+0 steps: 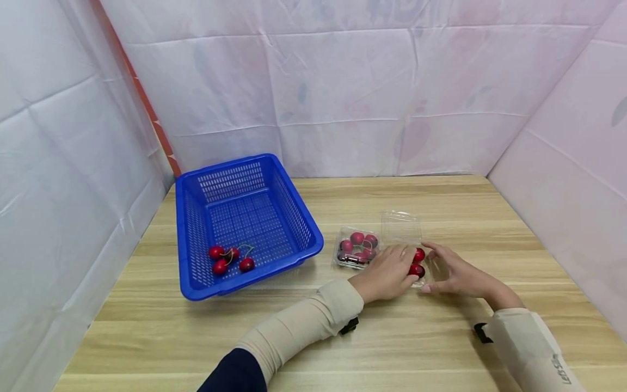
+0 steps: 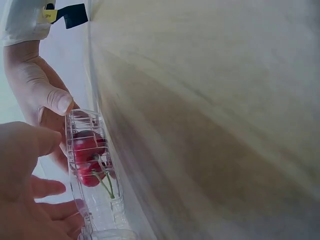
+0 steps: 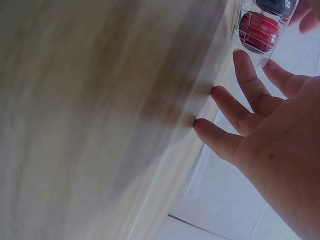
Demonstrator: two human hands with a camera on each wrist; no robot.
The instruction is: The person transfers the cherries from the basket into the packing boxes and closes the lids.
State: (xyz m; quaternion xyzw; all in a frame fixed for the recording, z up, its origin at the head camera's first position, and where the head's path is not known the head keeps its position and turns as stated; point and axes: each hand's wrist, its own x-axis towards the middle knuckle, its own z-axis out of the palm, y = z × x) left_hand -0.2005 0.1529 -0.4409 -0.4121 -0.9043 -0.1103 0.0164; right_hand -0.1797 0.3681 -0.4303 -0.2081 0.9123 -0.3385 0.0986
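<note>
A clear plastic clamshell box with dark red cherries in it sits on the table, its lid folded back. My left hand lies over the left part of this box, loosely bent and hiding much of it. In the left wrist view green stems show through the box wall. My right hand is at the box's right end, fingers and thumb spread; its thumb tip is right at the near corner. In the right wrist view the other fingertips rest near the tabletop.
A second clear box filled with cherries stands just left of my left hand. Farther left is a blue perforated basket with several stemmed cherries in its near part. White cloth walls border the wooden table.
</note>
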